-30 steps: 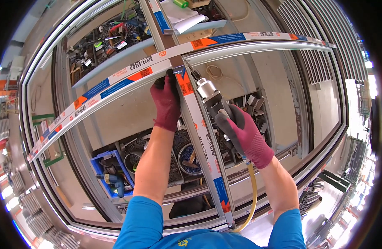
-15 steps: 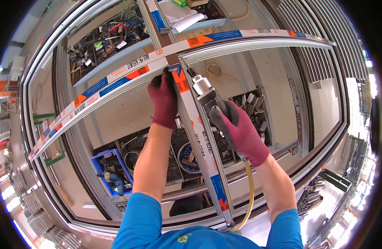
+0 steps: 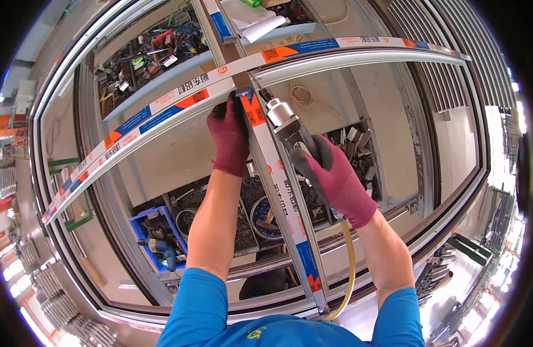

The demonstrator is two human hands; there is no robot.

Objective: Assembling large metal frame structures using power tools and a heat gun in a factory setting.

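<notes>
My right hand (image 3: 338,182), in a maroon and black work glove, is closed round an air drill (image 3: 290,134) with a silver chuck. Its bit points up and left at the joint beside the long aluminium crossbar (image 3: 185,85). A yellow air hose (image 3: 351,254) runs down from the drill's handle. My left hand (image 3: 227,136), gloved the same, grips the upper end of the upright aluminium profile (image 3: 281,185), just under the crossbar. Its fingertips are partly hidden by the profile. Printed protective film in white, blue and orange covers both bars. Whether the bit touches metal I cannot make out.
A large aluminium frame (image 3: 485,133) surrounds the bars. Below lie trays of screws and metal pieces, a round bowl (image 3: 266,217) and a blue crate (image 3: 140,222) with a cordless drill (image 3: 157,247). Cluttered tools (image 3: 162,52) lie far left; long grey profiles (image 3: 445,75) stand far right.
The drill has shifted slightly up and left toward the crossbar joint, with my right hand following. My left hand keeps its hold on the profile.
</notes>
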